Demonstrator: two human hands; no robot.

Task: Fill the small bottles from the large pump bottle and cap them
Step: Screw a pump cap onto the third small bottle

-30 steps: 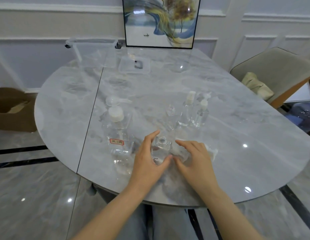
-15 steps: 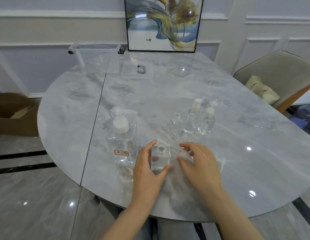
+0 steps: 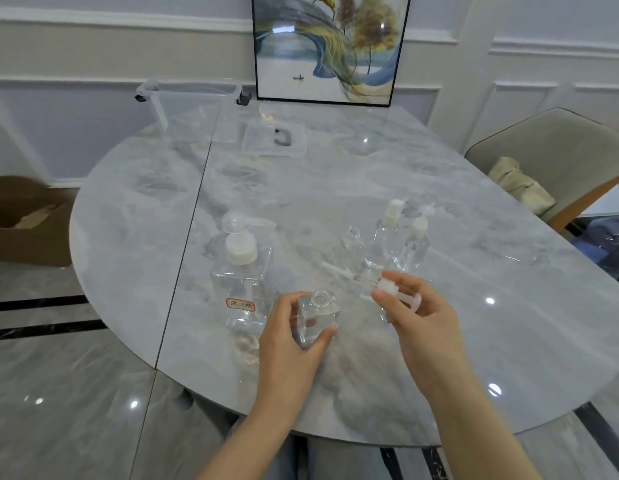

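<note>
On table [image 3: 474, 341]: left hand [image 3: 287, 344] grips open bottle [image 3: 316, 318]; right hand [image 3: 418, 318] pinches pump cap [image 3: 392, 289].

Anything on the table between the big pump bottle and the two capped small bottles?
Yes: in the head view, one small uncapped bottle stands between the large pump bottle and the capped pair; otherwise bare marble table.

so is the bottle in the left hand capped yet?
No. The small bottle held by the left hand has an open neck, and the right hand holds the pump cap beside it.
</note>
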